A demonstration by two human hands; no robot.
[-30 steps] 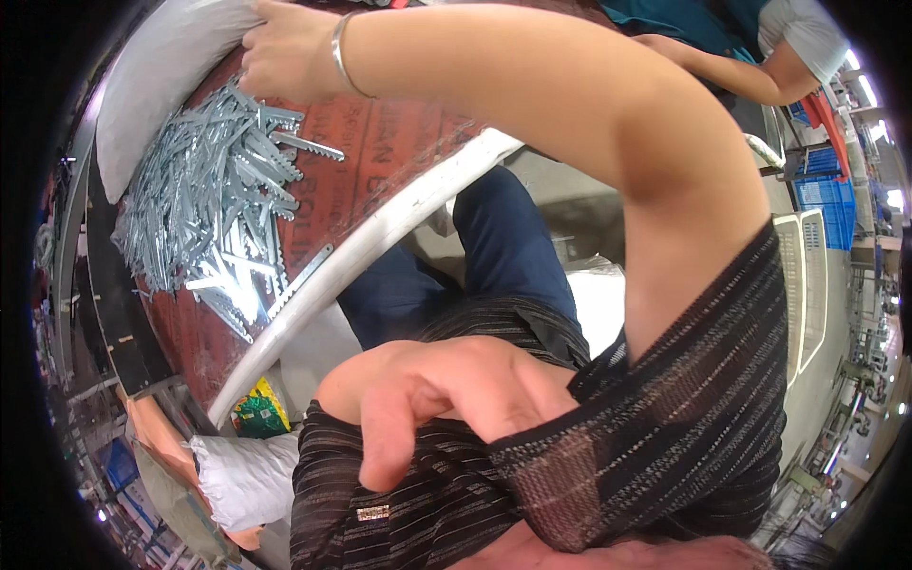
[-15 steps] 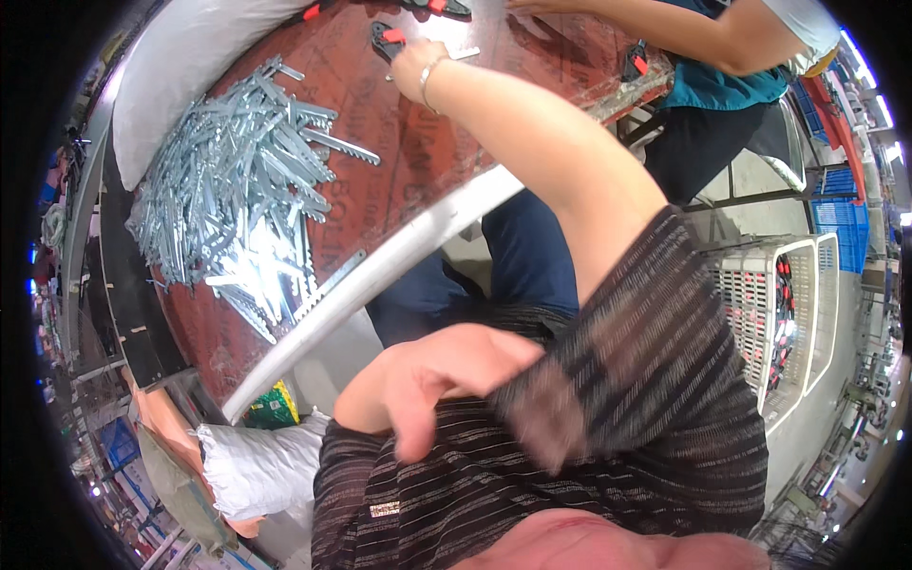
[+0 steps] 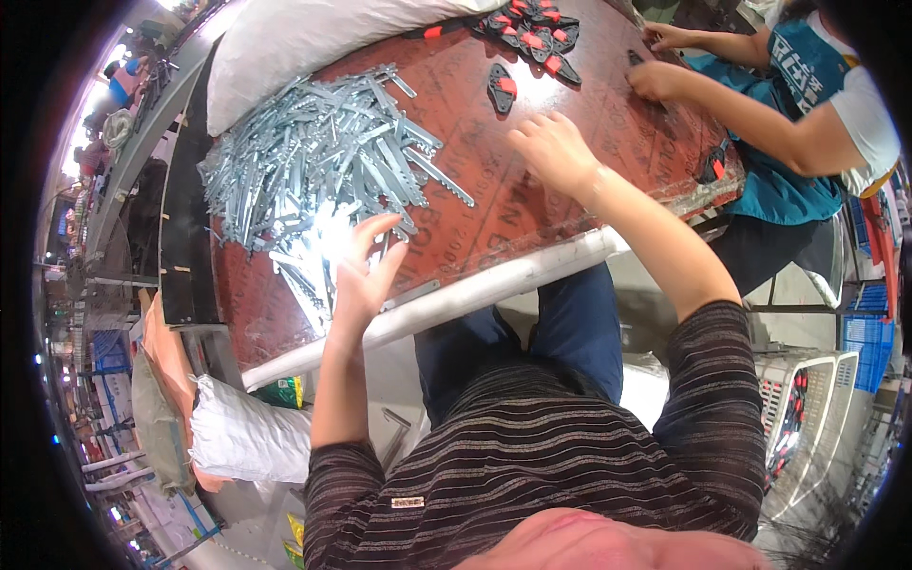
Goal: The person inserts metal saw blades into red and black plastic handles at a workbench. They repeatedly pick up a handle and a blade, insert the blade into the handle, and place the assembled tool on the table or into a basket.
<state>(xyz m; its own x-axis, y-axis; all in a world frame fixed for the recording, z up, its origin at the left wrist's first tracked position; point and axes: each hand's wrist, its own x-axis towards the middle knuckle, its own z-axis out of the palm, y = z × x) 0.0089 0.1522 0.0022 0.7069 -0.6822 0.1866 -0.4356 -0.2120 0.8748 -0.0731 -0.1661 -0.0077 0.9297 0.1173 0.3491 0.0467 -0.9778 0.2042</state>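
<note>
Head view shows the left hand (image 3: 366,271) spread open, fingers wide, holding nothing, over the near edge of the reddish-brown worktop (image 3: 494,209), just at the fringe of the pile of flat metal strips (image 3: 318,166). Further along, the right hand (image 3: 551,147) rests palm-down and empty near one black-and-red part (image 3: 501,87). A co-worker's hands (image 3: 660,81) work at the worktop's far right corner.

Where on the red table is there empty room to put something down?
Bare tabletop lies between the pile of metal strips and the right hand, down to the front rail. The left hand hovers by the pile; the far edge is crowded with black-and-red parts.
</note>
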